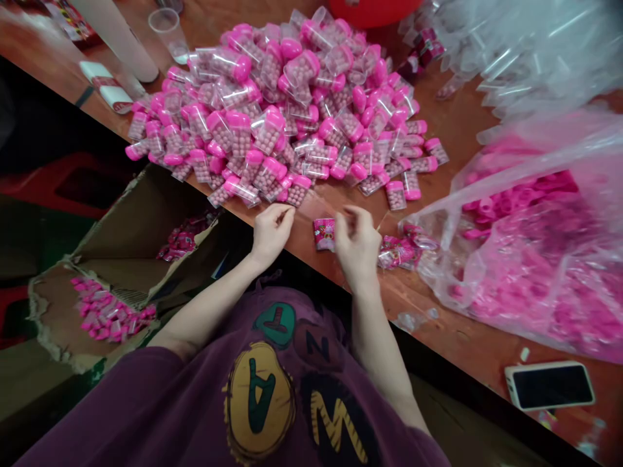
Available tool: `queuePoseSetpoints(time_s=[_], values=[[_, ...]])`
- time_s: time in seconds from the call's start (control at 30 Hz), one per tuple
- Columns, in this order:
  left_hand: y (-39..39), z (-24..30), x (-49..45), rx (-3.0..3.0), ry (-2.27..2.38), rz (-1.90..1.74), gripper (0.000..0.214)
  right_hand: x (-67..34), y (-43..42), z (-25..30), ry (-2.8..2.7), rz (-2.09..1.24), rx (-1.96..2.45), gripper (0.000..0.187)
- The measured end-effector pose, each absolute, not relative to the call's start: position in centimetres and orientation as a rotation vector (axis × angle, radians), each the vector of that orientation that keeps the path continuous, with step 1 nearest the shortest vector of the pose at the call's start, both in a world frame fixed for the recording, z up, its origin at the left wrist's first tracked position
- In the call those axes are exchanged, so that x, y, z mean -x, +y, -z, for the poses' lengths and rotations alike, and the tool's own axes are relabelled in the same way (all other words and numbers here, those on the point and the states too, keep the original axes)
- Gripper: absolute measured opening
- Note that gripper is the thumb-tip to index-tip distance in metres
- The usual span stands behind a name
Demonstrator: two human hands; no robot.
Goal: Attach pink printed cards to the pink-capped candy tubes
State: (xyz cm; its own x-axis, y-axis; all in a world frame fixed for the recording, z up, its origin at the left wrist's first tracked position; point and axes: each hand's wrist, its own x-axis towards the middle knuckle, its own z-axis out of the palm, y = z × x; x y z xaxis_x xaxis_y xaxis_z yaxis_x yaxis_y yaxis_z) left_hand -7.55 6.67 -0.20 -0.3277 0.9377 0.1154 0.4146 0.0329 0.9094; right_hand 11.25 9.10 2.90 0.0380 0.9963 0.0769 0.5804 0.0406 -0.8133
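Note:
At the table's near edge, my left hand point(272, 235) is closed in a pinch, its fingertips just below the nearest candy bottles. Whatever lies between those fingertips, if anything, is too small to name. My right hand point(359, 250) has its fingers curled, with the thumb side against a small stack of pink printed wrappers point(323, 233); what the fingers grip is hidden. To its right lie more loose pink wrappers point(400, 251). Ahead of both hands is a large heap of small clear bottles with pink caps point(270, 130), filled with pink beads.
A clear bag of pink caps point(530, 279) lies at the right, below a pile of clear plastic point(535, 52). A phone point(552, 386) rests near the edge. Below left, a torn cardboard box point(117, 240) holds pink packed pieces. A plastic cup point(169, 35) stands behind.

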Motion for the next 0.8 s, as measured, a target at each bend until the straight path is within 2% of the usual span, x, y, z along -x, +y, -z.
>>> queuePoseSetpoints(time_s=[0.13,0.3,0.43,0.57,0.63,0.8], values=[[4.4,0.6,5.7,-1.562,1.773,-1.144,0.022,-4.5,14.3,-2.1,-1.968,-0.699,1.698,0.051],[2.7,0.7,2.9,-2.113,1.789,-0.675,0.028,-3.0,16.1,-1.6,-1.968,-0.845,1.746,0.063],[3.0,0.6,1.7,-2.417,1.722,-0.44,0.037,-6.6,15.2,-2.5,-1.644,-0.972,1.559,0.055],[3.4,0.9,1.4,-2.551,1.656,-0.193,0.053,-11.2,12.8,-3.4,-1.21,-1.271,1.413,0.047],[3.3,1.3,1.3,-2.55,1.619,-0.232,0.056,-13.1,11.0,-3.3,-1.188,-1.303,1.415,0.044],[3.2,1.8,1.3,-2.1,1.605,-0.711,0.036,-15.4,6.6,-2.1,-1.324,-1.031,1.562,0.025]])
